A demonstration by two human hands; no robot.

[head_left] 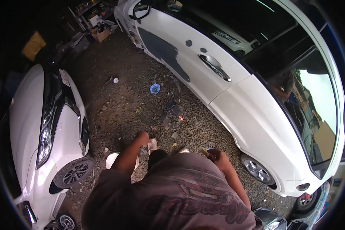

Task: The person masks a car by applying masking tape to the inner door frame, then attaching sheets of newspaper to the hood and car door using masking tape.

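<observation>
My right hand [217,156] is closed round a small flat yellowish piece [204,151] whose kind I cannot make out; it hangs low beside my shirt, on the side of the white car [234,103]. That car's door carries a large dark grey patch [159,50] and two smaller grey spots [188,43] near the handle [214,68]. My left hand [143,138] looks curled into a fist above my shoe [152,144], and whatever may be in it is hidden. Below my left forearm stands a white bucket [110,160], partly covered by the arm.
Another white car [67,126] is parked on the left. On the gravel ground [119,103] between the cars lie a blue crumpled piece [155,88], a white round lid-like thing [115,80] and dark scraps [172,107]. A cardboard box [101,34] sits at the back.
</observation>
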